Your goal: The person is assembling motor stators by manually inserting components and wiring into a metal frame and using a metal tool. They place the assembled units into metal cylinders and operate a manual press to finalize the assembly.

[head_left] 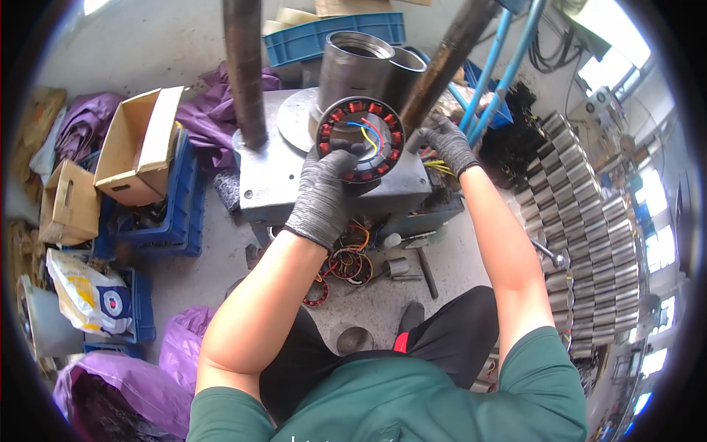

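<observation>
A ring-shaped motor stator with a dark rim, red windings around its inside and red, blue and yellow lead wires is raised over the metal press table. My left hand, in a dark grey knitted glove, grips its lower left edge. To the right, my right hand, gloved alike, is beside the foot of the slanted steel column. Its fingers look stretched and apart, with no held thing visible. Behind the stator, a steel cylinder stands on a round plate.
Below the table lie more wound stators, loose wires and a hammer. Cardboard boxes and blue crates sit left, purple bags lower left. Stacked metal cylinders fill the right. Another column rises at the back left.
</observation>
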A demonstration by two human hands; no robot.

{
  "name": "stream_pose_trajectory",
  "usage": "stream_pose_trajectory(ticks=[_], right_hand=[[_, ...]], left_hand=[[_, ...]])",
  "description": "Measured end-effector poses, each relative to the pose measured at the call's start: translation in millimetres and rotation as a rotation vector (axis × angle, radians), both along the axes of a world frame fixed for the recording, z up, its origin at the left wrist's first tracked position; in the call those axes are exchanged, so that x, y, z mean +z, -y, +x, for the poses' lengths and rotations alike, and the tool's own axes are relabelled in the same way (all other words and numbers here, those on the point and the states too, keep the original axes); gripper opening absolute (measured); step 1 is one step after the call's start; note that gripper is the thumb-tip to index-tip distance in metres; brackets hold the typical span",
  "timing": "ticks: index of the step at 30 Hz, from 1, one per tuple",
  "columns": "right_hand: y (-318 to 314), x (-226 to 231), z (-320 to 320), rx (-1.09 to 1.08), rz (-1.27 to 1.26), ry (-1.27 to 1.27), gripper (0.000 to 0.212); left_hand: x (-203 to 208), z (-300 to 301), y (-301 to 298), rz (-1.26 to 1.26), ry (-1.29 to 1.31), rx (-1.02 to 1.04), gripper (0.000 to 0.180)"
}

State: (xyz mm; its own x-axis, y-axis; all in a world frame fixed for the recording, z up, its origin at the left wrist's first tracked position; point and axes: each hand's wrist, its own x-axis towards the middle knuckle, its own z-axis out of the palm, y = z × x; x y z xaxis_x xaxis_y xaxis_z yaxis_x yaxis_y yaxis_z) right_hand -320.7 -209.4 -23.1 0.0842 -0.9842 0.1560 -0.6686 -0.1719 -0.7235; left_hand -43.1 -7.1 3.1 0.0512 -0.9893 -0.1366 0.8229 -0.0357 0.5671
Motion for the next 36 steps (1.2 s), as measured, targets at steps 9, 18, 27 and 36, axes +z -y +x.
stream_pose_trajectory(ticks=[9, 18, 27, 36], right_hand=[[-56, 19, 13, 0.056, -0.071, 0.396, 0.032], [-209, 14, 26, 0.297, -0.111, 0.809, 0.032], [-218, -2, 15, 0.173, -0.209, 0.729, 0.031], [-207, -8, -3, 0.020, -0.356, 0.641, 0.024]], left_hand=[[15, 18, -27, -0.067, 0.136, -0.002, 0.061], [1, -20, -38, -0.051, 0.150, -0.162, 0.068], [-9, -67, -43, -0.154, 0.374, -0.152, 0.078], [-18, -68, -36, -0.151, 0.403, -0.489, 0.098]])
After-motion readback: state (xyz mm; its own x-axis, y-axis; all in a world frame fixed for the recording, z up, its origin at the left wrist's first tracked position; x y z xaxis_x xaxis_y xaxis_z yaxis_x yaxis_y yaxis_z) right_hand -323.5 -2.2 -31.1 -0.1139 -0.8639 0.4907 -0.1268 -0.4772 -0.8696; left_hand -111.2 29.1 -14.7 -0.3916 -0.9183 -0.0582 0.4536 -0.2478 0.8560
